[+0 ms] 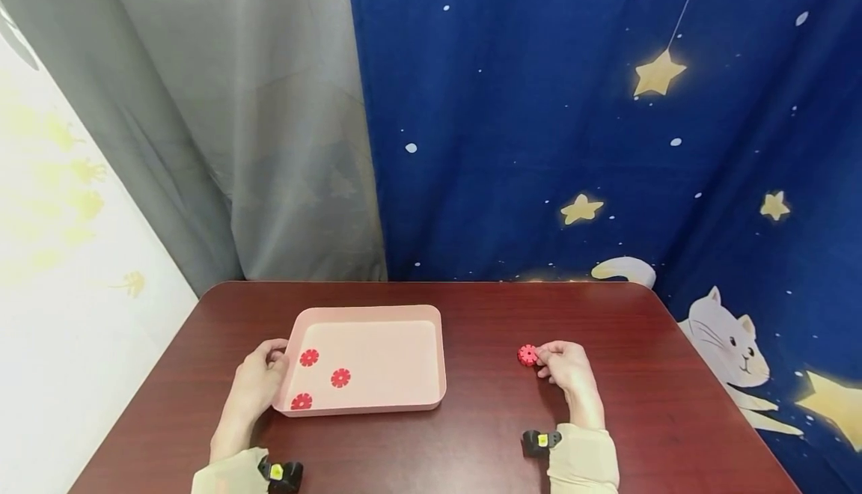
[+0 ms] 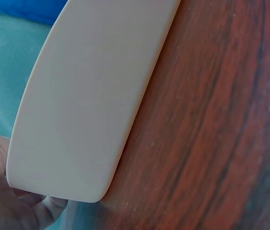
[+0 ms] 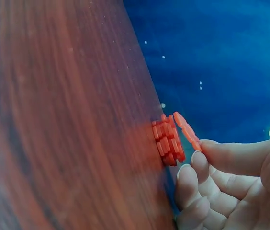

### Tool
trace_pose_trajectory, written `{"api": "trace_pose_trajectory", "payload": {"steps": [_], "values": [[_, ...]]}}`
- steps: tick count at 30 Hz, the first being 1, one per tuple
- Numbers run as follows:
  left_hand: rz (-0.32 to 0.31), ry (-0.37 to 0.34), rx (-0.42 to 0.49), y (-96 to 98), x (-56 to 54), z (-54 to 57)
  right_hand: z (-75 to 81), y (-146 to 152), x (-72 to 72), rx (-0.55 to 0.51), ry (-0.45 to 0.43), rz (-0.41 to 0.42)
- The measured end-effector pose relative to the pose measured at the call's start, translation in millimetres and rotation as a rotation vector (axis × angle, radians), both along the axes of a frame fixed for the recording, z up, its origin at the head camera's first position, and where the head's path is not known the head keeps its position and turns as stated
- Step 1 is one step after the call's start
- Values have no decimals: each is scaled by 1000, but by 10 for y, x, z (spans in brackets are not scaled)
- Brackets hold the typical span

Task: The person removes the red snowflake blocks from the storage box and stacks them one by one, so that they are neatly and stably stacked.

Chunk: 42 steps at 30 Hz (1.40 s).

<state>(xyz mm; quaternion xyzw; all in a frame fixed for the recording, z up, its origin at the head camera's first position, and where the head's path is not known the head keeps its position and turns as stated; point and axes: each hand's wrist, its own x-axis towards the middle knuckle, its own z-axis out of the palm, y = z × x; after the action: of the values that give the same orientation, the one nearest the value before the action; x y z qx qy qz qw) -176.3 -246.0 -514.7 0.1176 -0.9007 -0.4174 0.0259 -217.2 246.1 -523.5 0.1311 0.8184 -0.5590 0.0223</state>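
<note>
Pinches one red disc (image 3: pixel 187 132) by the edge with the right grip (image 1: pixel 567 367), tilted up just beside the top of a short stack (image 3: pixel 167 145) of like discs on the counter (image 1: pixel 481 314). Clamps the left end wall of the tray (image 1: pixel 390 367) with the left grip (image 1: pixel 257 380), fingers curled about the rim. Shows three loose discs (image 1: pixel 340 374) lying in the tray toward its left side, well apart from the stack.

Most likely trouble: losing the disc. Held at one edge only, could pivot or slip out if squeezed unevenly, then drop flat on the counter or land on edge and roll. Could snag as well, being notched all round and tilted so close to the stack; might drag the next disc along or topple the pile if pulled sideways rather than straight up. Cannot tell contact from gap between disc and stack. Might also knock the pile with the lower fingers, curled near its top in the right wrist view.

At the tray, could tip or slide the whole thing by bearing down on the rim or tugging at the end, and so send the loose discs skidding. Worth minding, too, the wide gap between stack and tray: more chance of a drop in any carry with so slight a hold.
</note>
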Motion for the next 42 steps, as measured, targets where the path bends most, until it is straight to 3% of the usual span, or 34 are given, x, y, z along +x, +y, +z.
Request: {"api": "trace_pose_trajectory", "payload": {"steps": [15,22,32,38,42], "values": [[-12,23,-40,1,0,8,-11,17,-6,-30,-7,-12],[-15,-3,-34,-12,-1,-1,-32,16,-20,-28,-18,-21],[-15,22,-63,-24,-17,-18,-26,38,-34,-143,-25,-52],[-14,14,-60,-10,-15,-23,34,47,15,-50,-2,-17],[-9,19,-71,-15,-25,-27,142,28,11,14,60,27]]}}
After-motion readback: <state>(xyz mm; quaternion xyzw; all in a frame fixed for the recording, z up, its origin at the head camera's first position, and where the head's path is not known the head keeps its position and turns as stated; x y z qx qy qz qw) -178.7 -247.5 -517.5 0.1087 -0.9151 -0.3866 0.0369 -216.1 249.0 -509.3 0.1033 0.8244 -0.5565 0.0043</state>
